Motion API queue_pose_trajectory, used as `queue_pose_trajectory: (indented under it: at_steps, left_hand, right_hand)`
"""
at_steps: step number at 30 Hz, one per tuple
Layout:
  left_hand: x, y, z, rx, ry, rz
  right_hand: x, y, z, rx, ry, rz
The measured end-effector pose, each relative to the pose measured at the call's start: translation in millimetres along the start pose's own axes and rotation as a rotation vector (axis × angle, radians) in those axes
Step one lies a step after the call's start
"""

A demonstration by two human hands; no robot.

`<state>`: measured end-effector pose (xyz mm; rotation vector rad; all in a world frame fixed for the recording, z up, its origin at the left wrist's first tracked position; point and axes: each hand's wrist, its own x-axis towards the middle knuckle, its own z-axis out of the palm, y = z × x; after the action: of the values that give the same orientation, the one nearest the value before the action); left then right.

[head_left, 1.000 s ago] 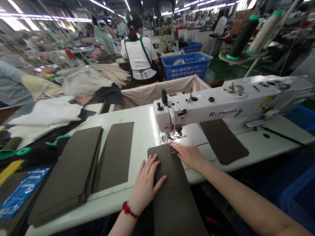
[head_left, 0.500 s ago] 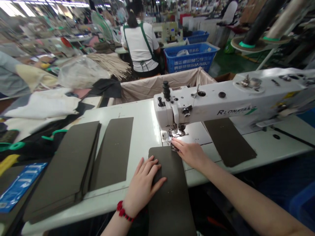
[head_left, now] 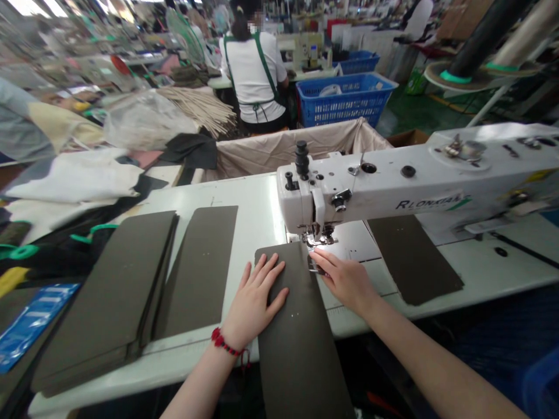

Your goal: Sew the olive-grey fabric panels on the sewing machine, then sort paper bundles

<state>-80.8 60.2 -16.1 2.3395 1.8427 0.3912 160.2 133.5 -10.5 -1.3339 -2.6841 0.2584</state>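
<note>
A long dark olive fabric panel (head_left: 297, 326) lies on the white table and hangs over its near edge. Its far end sits beside the presser foot (head_left: 318, 238) of a white sewing machine (head_left: 414, 180). My left hand (head_left: 255, 299) lies flat on the panel's left side, fingers spread, a red bead bracelet at the wrist. My right hand (head_left: 345, 279) rests at the panel's right edge just below the presser foot, its fingers stretched toward the needle.
A stack of dark panels (head_left: 113, 297) and a single one (head_left: 201, 267) lie to the left; another panel (head_left: 413, 259) lies under the machine arm. A beige cloth bin (head_left: 301, 148), a blue basket (head_left: 345, 105) and a person in a white shirt (head_left: 253, 75) are beyond the table.
The panel has slid forward, its far end now level with the presser foot. Both hands moved forward with it.
</note>
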Motion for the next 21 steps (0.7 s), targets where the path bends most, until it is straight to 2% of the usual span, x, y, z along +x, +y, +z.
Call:
queue_pose_trajectory:
  at_steps: [6,21]
  left_hand:
    - [4.1,-0.6,1.3,-0.038,-0.028,0.01]
    - [5.6,0.3,1.4,-0.066,0.01,-0.01]
  right_hand:
    - [1.0,-0.4,0.6,-0.024,-0.022,-0.003]
    - [2.4,-2.0,-0.6,-0.047,-0.04,0.012]
